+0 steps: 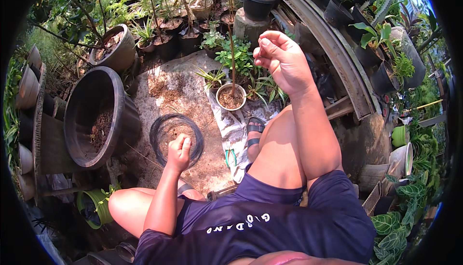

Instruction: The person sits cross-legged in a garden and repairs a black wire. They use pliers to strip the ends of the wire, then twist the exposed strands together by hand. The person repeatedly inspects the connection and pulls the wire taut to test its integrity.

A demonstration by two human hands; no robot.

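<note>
My left hand (179, 154) is closed, thumb on top, above a coil of thin black wire (155, 137) on the ground. Whatever it may hold is hidden by the fingers. A thin strand runs along the ground left of it; I cannot tell whether the two connect. My right hand (284, 62) is raised higher, thumb pressed to the curled fingers, and anything in that pinch is too small to make out. Below and left of it stands a white pot (230, 102) of soil with a tall thin brown stem (232, 57).
A large black tub (124, 120) with some soil stands at the left. White sacking (226, 135) lies under the pot, near my sandalled foot (254, 135). Several potted plants line the back. A curved metal rail (333, 38) borders the right, and a green pot (99, 207) lies tipped at lower left.
</note>
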